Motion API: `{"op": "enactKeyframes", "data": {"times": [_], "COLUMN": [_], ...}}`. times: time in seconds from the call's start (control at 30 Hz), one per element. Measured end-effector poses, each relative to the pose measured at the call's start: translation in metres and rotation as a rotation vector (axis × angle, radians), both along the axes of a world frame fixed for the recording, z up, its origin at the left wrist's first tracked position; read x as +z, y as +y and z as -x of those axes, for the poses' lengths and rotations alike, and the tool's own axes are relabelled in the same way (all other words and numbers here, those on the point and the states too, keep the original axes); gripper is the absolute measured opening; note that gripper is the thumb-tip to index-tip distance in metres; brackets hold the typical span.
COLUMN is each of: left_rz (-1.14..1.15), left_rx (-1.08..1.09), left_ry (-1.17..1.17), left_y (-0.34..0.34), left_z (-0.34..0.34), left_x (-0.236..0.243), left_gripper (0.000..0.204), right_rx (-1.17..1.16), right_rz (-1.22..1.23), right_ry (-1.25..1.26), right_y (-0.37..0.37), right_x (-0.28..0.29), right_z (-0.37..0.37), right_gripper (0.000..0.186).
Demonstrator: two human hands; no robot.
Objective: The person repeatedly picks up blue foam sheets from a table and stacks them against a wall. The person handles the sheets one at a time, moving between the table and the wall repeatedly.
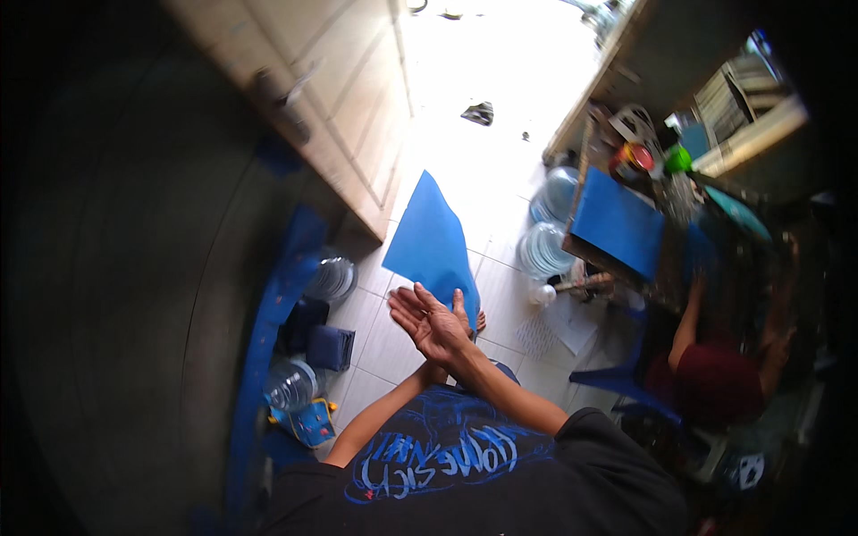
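Observation:
A blue sheet [427,241], thin like card or paper, stands out in front of me and curves along its right side. My left hand [459,309] grips its near end, with the thumb lying on the blue surface. Most of that hand is hidden behind my right hand [433,327], which crosses over the left wrist. The right hand is open, its fingers stretched toward the left, and it holds nothing. Whether it touches the sheet's lower edge I cannot tell.
A second blue sheet [618,221] lies on a cluttered table at the right. Large clear water bottles [545,250] stand beside it. Another person [719,380] sits there on a blue chair. At the left are a wooden door [344,98], a blue bench [268,330] and more bottles [291,384].

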State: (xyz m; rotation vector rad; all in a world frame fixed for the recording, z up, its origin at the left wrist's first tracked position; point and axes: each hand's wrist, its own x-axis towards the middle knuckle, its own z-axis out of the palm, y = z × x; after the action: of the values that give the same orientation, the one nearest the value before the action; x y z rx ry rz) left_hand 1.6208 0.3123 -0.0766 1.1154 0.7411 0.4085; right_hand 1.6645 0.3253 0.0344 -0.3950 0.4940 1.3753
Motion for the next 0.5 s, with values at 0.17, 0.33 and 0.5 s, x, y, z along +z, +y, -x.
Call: {"op": "enactKeyframes", "data": {"times": [0.17, 0.33, 0.5], "left_rz": [-0.124, -0.125, -0.12], "left_rx": [0.456, 0.346, 0.728], "left_ry": [-0.114, -0.087, -0.098], "left_y": [0.053, 0.056, 0.009], "left_z": [0.128, 0.317, 0.481], "left_x": [0.078, 0.142, 0.192], "left_gripper": [0.019, 0.025, 0.027], "right_rx": [0.242, 0.711, 1.083], "right_rz": [-0.154, 0.126, -0.634], "right_ry": [-1.224, -1.383, -0.897], "right_y": [-0.002, 0.072, 0.112], "right_x": [0.029, -0.044, -0.045], "right_z": [0.021, 0.074, 0.226], "right_gripper": [0.039, 0.063, 0.011]}}
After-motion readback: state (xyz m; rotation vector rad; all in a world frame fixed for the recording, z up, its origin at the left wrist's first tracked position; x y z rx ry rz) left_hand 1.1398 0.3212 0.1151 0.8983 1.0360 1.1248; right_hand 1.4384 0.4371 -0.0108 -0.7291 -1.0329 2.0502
